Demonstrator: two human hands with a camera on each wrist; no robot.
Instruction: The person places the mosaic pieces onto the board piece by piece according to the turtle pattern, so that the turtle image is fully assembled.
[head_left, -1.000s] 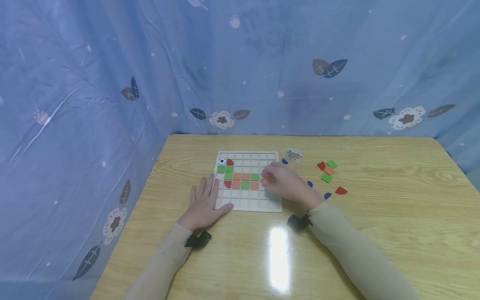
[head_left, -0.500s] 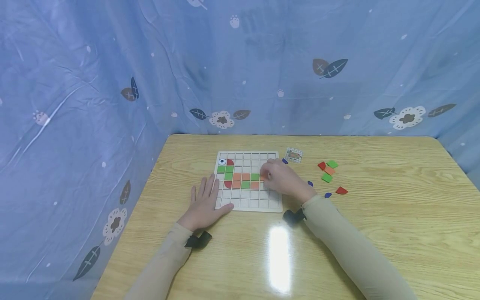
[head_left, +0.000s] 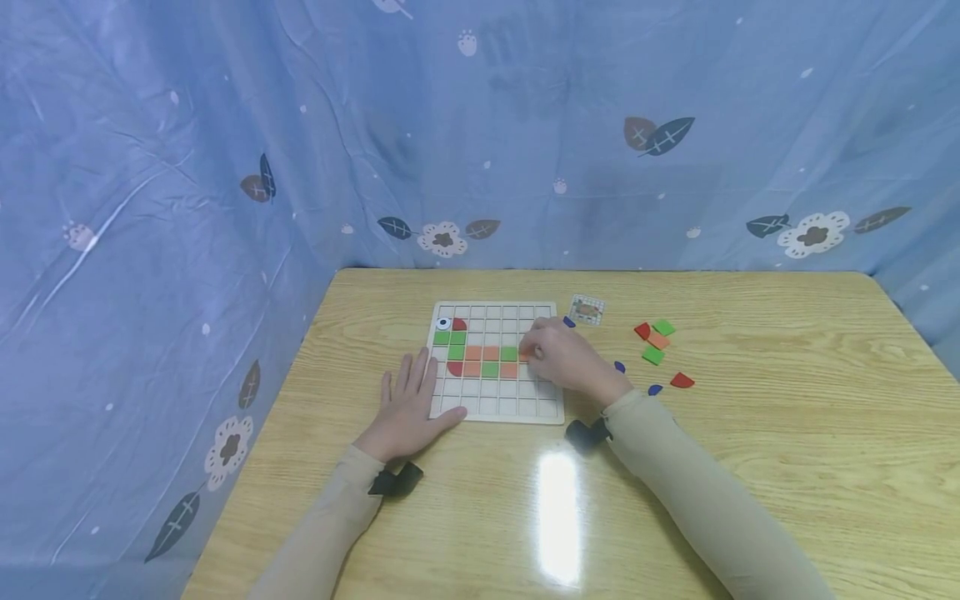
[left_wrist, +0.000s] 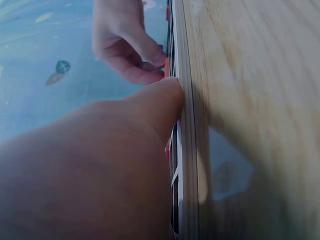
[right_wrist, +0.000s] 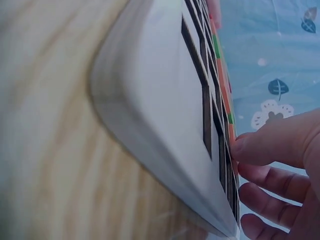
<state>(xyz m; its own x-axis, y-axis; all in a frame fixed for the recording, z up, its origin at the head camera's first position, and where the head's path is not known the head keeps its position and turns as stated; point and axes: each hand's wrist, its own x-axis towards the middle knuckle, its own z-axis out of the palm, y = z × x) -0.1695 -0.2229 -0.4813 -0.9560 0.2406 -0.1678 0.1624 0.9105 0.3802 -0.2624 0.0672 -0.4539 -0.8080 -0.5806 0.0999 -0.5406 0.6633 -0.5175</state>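
A white grid board [head_left: 487,407] lies on the wooden table, with a snake-like figure of green, orange and red tiles and an eye piece [head_left: 444,323] set in its cells. My left hand [head_left: 407,415] rests with spread, straight fingers at the board's left front corner, thumb on the front rim. Toward the board's right side, my right hand [head_left: 566,358] pinches an orange square tile [head_left: 524,355] at the right end of the upper tile row. Its thumb and fingertips touch the board surface in the right wrist view; most of that tile is hidden by the fingers.
Right of the board lie loose pieces: green squares [head_left: 653,356], an orange square [head_left: 658,340], red quarter-rounds [head_left: 682,381] and blue pieces [head_left: 619,367]. A small pattern card [head_left: 587,309] sits behind them. A blue curtain [head_left: 525,150] hangs past the table's far edge.
My right hand has moved slightly left and set the orange tile down against the end of the row, then stayed there. The left hand has kept its place.
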